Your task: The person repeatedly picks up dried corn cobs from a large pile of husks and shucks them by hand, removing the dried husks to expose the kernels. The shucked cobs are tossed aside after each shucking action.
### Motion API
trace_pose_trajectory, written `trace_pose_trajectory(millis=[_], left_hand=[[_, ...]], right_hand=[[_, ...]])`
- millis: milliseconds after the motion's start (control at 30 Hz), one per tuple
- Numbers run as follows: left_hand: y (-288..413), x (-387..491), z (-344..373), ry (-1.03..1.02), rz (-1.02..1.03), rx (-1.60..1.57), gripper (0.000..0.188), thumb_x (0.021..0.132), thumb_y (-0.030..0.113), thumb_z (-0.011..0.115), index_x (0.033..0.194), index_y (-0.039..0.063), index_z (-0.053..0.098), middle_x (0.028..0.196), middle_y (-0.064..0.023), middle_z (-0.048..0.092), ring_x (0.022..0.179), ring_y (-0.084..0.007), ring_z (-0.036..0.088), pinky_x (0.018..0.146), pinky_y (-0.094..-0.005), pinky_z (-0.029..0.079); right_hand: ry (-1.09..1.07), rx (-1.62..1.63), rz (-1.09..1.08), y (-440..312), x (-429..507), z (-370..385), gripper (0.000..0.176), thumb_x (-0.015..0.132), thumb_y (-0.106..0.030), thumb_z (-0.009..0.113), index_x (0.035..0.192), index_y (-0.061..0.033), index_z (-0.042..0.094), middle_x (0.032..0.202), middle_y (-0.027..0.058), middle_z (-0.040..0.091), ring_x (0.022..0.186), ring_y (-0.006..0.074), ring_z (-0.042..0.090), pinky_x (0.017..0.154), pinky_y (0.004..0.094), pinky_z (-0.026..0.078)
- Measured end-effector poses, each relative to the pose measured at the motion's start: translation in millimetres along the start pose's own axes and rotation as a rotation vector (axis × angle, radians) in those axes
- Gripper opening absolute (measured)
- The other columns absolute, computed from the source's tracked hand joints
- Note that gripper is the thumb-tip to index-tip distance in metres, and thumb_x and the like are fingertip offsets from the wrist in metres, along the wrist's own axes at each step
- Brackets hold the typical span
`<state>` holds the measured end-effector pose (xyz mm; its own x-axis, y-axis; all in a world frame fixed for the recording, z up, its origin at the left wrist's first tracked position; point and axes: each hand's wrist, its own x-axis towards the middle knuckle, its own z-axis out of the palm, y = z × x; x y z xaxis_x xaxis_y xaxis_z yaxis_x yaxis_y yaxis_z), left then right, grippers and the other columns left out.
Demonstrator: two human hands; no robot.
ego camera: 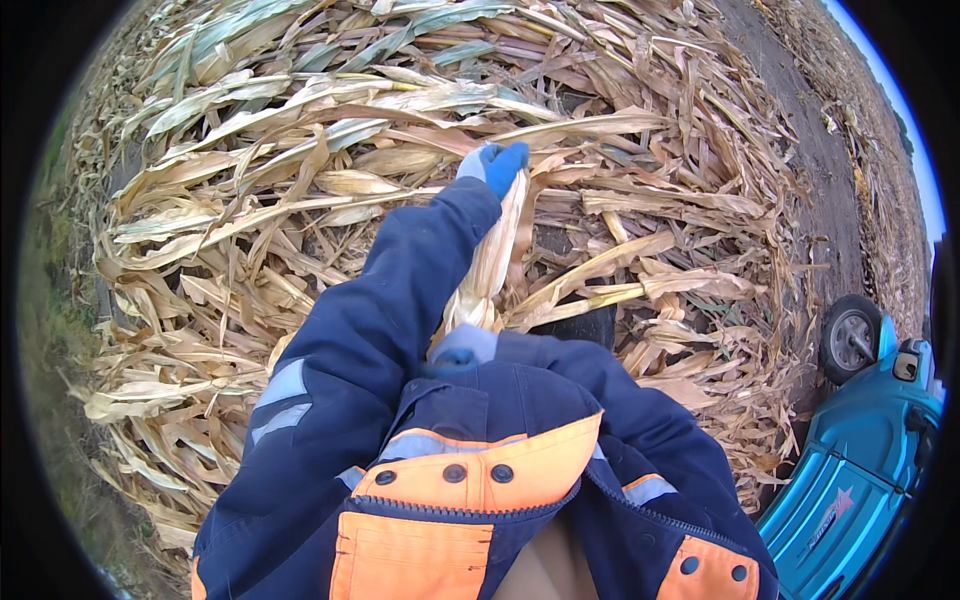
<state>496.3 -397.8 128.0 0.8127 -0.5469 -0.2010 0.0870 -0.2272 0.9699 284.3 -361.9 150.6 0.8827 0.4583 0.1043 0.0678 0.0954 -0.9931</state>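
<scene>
My left hand [495, 166], in a blue and grey glove, is closed on the upper end of a dry corn husk [499, 244]. That husk runs down toward my body, pale and long. Near its lower end, close to my jacket front, is my right hand [459, 351], also gloved; it is blurred and partly hidden by the jacket, so its grip cannot be made out. Dry corn stalks and leaves [360, 184] lie in a thick layer under and around both hands.
Dark footwear [577, 326] shows among the stalks below my hands. A teal vehicle [840, 465] with a black wheel [851, 339] stands at the right. Bare soil [817, 150] runs along the right side of the stalks, and green growth [52, 300] borders the left.
</scene>
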Motion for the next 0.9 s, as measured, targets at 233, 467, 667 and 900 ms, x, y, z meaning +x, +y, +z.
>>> trace_pose_trajectory(millis=[233, 467, 667, 900], left_hand=[[-3.7, -18.2, -4.5, -0.6, -0.115, -0.616, 0.039, 0.105, 0.033, 0.062, 0.12, -0.002, 0.068, 0.112, -0.0139, 0.074, 0.099, -0.0231, 0.071, 0.092, -0.038, 0.057], [-64.6, -61.5, -14.4, -0.421, -0.078, 0.852, 0.038, 0.105, 0.032, 0.046, 0.125, 0.006, 0.066, 0.125, -0.0191, 0.072, 0.113, -0.0349, 0.071, 0.096, -0.0451, 0.055], [-105.8, -88.9, -54.0, -0.045, -0.218, 0.087, 0.04, 0.104, 0.027, 0.051, 0.136, 0.005, 0.061, 0.129, -0.0189, 0.07, 0.116, -0.0354, 0.069, 0.101, -0.0446, 0.054], [-35.8, 3.7, -58.7, -0.176, 0.457, -0.134, 0.047, 0.104, 0.034, 0.061, 0.137, 0.001, 0.062, 0.131, -0.0181, 0.068, 0.123, -0.0305, 0.063, 0.106, -0.0381, 0.049]], right_hand=[[1.204, -0.331, 0.016, -98.0, -13.7, -112.2, 0.028, 0.101, -0.027, 0.067, 0.112, -0.0009, 0.065, 0.098, 0.0094, 0.07, 0.088, 0.0154, 0.069, 0.077, 0.0273, 0.055], [1.024, 0.047, 0.269, -70.7, 15.5, -102.4, 0.043, 0.106, -0.039, 0.062, 0.093, -0.0008, 0.079, 0.081, 0.0076, 0.073, 0.077, 0.013, 0.065, 0.077, 0.0307, 0.052], [1.1, -0.472, 0.202, -59.2, 41.3, -127.5, 0.05, 0.109, -0.042, 0.053, 0.09, -0.0037, 0.079, 0.084, 0.0136, 0.076, 0.073, 0.0226, 0.07, 0.071, 0.0368, 0.054], [0.811, -1.243, 0.339, -16.2, 44.1, -112.1, 0.023, 0.102, -0.027, 0.055, 0.096, -0.007, 0.064, 0.088, 0.0182, 0.069, 0.075, 0.0392, 0.07, 0.068, 0.0504, 0.057]])
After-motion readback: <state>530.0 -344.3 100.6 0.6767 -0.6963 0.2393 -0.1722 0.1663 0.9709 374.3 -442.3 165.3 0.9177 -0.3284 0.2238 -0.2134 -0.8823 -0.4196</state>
